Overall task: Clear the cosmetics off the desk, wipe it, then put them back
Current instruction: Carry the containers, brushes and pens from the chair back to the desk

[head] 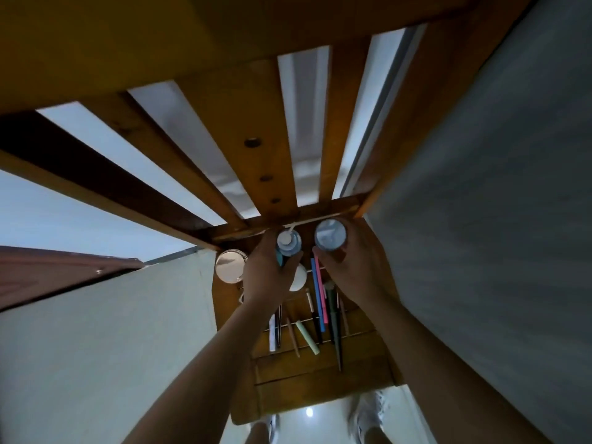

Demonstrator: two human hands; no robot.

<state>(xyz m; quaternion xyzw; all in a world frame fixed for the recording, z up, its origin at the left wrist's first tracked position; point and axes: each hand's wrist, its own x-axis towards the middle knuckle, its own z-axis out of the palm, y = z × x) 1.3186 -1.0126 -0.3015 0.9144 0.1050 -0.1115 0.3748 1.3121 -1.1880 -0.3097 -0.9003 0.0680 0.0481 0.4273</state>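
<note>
My left hand grips a blue pump bottle with a white pump head, at the far end of the small wooden desk. My right hand grips a round bottle with a pale blue cap just to its right. A round white-lidded jar stands at the desk's left edge. A white round item shows between my hands. Several pens, pencils and brushes lie along the desk nearer to me, among them a blue one, a pink one and a pale green stick.
Wooden slats of a bed frame rise behind the desk. A grey wall closes the right side and a white surface the left. My feet in white shoes stand on the pale floor below the desk's near edge.
</note>
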